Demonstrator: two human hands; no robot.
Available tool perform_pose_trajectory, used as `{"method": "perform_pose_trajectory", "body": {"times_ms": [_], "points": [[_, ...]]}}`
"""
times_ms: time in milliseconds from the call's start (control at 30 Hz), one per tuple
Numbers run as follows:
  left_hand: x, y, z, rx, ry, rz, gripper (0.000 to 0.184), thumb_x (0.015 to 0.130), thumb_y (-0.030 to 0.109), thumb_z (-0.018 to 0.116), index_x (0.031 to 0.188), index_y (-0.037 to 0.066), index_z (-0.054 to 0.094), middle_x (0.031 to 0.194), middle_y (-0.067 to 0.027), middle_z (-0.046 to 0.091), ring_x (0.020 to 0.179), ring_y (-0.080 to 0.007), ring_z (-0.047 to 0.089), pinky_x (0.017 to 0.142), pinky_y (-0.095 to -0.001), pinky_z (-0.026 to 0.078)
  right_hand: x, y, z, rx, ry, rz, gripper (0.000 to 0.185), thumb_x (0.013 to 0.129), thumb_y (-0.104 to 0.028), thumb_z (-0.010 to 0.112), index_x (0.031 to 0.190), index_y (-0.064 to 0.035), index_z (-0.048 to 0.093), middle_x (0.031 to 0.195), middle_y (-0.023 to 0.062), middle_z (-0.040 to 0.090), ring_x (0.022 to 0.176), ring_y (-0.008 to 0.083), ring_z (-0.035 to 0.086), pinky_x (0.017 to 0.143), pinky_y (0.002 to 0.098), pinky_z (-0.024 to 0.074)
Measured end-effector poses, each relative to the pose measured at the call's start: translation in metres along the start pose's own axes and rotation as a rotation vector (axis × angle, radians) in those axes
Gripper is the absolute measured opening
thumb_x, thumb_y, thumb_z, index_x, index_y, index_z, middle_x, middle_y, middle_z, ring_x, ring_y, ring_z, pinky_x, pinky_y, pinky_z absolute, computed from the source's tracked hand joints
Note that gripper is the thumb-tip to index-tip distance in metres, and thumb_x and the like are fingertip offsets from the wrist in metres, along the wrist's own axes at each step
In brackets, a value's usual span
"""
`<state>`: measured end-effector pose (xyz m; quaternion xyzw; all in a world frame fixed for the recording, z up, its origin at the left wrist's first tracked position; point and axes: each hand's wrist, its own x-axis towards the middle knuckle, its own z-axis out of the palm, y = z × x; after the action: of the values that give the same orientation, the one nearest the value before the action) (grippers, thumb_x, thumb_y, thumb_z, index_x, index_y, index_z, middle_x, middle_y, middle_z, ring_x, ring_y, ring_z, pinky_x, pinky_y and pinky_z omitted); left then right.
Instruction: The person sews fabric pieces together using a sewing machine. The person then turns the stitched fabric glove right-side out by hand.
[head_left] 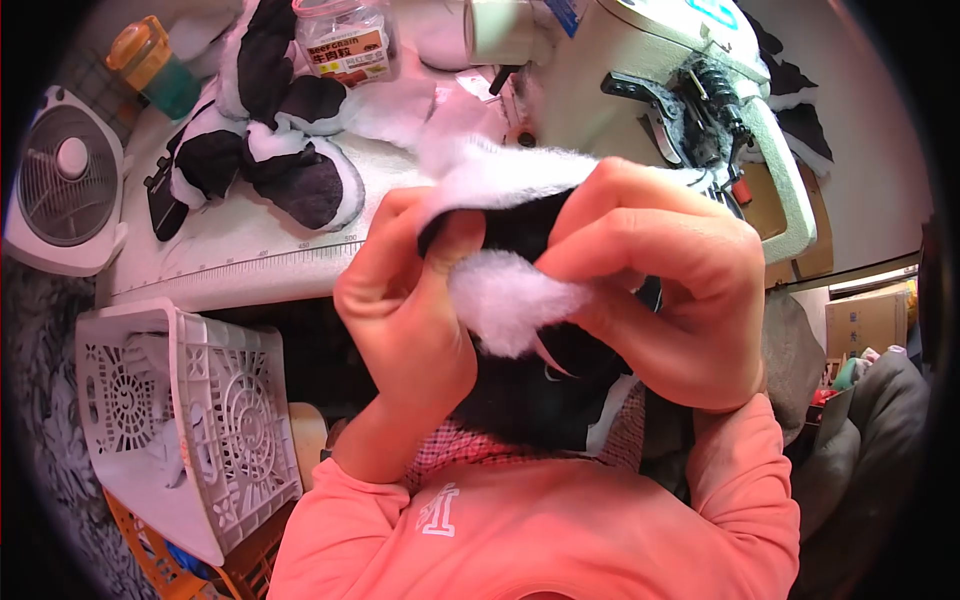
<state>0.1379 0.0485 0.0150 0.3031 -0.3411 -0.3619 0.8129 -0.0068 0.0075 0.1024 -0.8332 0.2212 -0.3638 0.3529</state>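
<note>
Both hands hold up a fleece piece (510, 180), black on one side and fluffy white on the other, in front of the chest. My left hand (405, 310) grips its left edge, with the thumb on the black side. The fingers of my right hand (665, 275) pinch the piece at its right, beside a white fluffy tuft (515, 300) that hangs between the two hands. Black fabric also shows below the hands. Behind my right hand stands a white sewing machine (640, 60), its needle area partly hidden.
More black and white fleece pieces (305, 180) lie on the white table (220, 275) at the left, near a plastic jar (345, 45) and an orange-topped bottle (155, 70). A fan (70, 180) stands far left, above a white plastic basket (185, 430).
</note>
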Motion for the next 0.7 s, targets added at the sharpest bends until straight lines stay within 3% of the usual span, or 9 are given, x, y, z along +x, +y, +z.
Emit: {"method": "perform_pose_trajectory", "body": {"times_ms": [67,233,367,467,533,700], "points": [[-0.005,0.012,-0.001,0.038,-0.108,0.087,0.017,0.091,0.007,0.066,0.106,-0.001,0.07,0.11,-0.0088,0.067,0.095,-0.0139,0.063,0.086,-0.0284,0.051,0.004,0.004,0.006,-0.052,0.098,-0.084,0.014,0.066,0.007,0.073,0.078,0.0012,0.068,0.075,0.0042,0.058,0.065,0.012,0.055,0.054,0.0238,0.0387],[-0.007,0.019,-0.002,0.106,-0.155,0.09,0.017,0.086,0.005,0.067,0.101,-0.003,0.068,0.095,-0.0061,0.058,0.09,-0.0146,0.055,0.082,-0.0263,0.043,0.008,0.001,0.001,-0.093,0.118,-0.016,0.013,0.067,0.001,0.079,0.077,-0.0006,0.07,0.074,0.001,0.057,0.065,0.0076,0.052,0.05,0.0212,0.0319],[-0.009,0.019,0.001,0.084,-0.15,0.097,0.015,0.087,0.006,0.066,0.099,-0.003,0.068,0.095,-0.0056,0.058,0.089,-0.0141,0.054,0.081,-0.0264,0.043,0.01,0.003,0.001,-0.041,0.127,-0.054,0.014,0.067,0.001,0.079,0.076,-0.0001,0.069,0.073,0.0002,0.055,0.064,0.0062,0.05,0.05,0.0201,0.0311],[-0.011,0.02,0.001,0.069,-0.133,0.064,0.013,0.09,0.006,0.064,0.098,-0.004,0.067,0.095,-0.0055,0.057,0.088,-0.0136,0.053,0.08,-0.0259,0.042,0.009,-0.002,0.005,0.007,0.103,0.089,0.015,0.065,0.004,0.078,0.074,0.0013,0.066,0.072,-0.0001,0.053,0.064,0.0058,0.049,0.051,0.0202,0.0316],[-0.012,0.02,-0.002,0.218,-0.188,0.145,0.015,0.094,0.01,0.063,0.098,-0.005,0.065,0.095,-0.0056,0.056,0.087,-0.0136,0.052,0.078,-0.0255,0.041,0.01,-0.005,0.009,0.236,0.159,0.24,0.016,0.063,0.008,0.075,0.072,0.0024,0.063,0.073,0.0002,0.052,0.066,0.0054,0.049,0.052,0.0201,0.033],[-0.014,0.02,0.001,0.263,-0.163,0.197,0.022,0.096,0.018,0.063,0.094,-0.004,0.062,0.094,-0.0064,0.055,0.088,-0.0136,0.05,0.077,-0.0256,0.039,0.009,-0.004,0.008,0.216,0.158,0.212,0.017,0.062,0.01,0.074,0.071,0.0029,0.061,0.073,0.0007,0.052,0.066,0.0061,0.05,0.054,0.0195,0.0352]]}}
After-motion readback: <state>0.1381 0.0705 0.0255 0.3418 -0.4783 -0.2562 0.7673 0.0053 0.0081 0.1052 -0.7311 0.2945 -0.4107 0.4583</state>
